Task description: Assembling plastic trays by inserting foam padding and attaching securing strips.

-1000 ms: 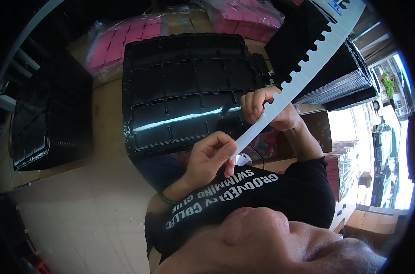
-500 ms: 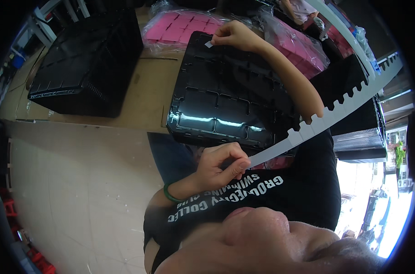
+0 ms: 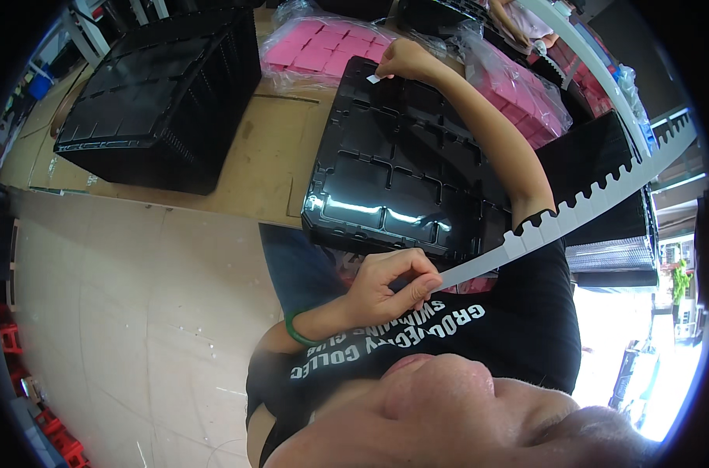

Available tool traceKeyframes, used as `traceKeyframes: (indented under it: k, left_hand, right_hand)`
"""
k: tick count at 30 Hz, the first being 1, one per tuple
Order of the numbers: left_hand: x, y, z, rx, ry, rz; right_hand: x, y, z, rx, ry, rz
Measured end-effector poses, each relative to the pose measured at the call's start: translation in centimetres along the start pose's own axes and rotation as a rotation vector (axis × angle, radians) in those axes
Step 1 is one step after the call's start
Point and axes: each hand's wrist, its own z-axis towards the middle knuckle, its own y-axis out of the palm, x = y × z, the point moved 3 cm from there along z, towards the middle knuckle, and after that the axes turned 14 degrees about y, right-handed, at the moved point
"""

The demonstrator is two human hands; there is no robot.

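Left hand (image 3: 389,290) pinches the near end of a long white notched strip (image 3: 581,210), fingers closed on it just above the black shirt. Strip's long axis runs from that hand up and to the right, notched edge facing up (far end is near the frame's right rim). Right hand (image 3: 401,61) reaches to the far edge of the black moulded tray (image 3: 386,171) on the surface (image 3: 269,148), fingertips closed on a small white label (image 3: 374,78). Bagged pink trays (image 3: 315,51) lie just beyond. Another black tray stack (image 3: 155,101) sits left.
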Motion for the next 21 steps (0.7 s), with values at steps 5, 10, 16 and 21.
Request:
traceKeyframes:
  k: [5,10,16,21]
  left_hand:
    - [-0.2,0.1,-0.3,0.007,-0.004,-0.005]
    - [0.1,0.3,-0.4,-0.004,0.025,0.004]
    - [-0.2,0.5,-0.7,-0.002,-0.005,0.025]
    - [0.0,1.0,-0.8,0.019,-0.007,0.012]
  right_hand:
    - [-4.5,0.1,-1.2,0.139,0.095,-0.265]
    - [-3.2,-0.5,-0.3,0.065,-0.046,-0.26]
    - [-2.1,0.0,-1.4,0.125,-0.023,-0.128]
    - [-2.8,-0.7,-1.3,0.103,-0.047,-0.235]
